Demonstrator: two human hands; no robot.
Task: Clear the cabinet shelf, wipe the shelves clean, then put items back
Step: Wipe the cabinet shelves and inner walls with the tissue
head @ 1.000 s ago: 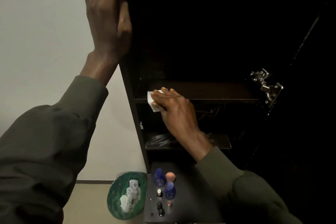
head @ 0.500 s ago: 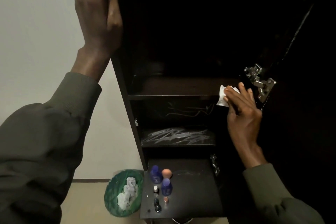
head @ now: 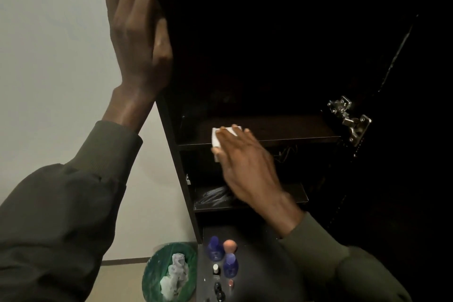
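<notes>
From the head camera we see our left hand (head: 139, 39) raised with its fingers curled over the top front edge of the tall dark wooden cabinet (head: 171, 154), gripping it, while our right hand (head: 245, 162) lies flat, fingers spread, pressing a folded white cloth (head: 217, 138) onto the left front part of the dark brown middle shelf (head: 294, 130). Below, on a black surface, two blue plastic bottles (head: 221, 256) stand beside a round peach-coloured item (head: 230, 245), and just to their left sits a round green bin (head: 157, 274) holding crumpled pale paper.
</notes>
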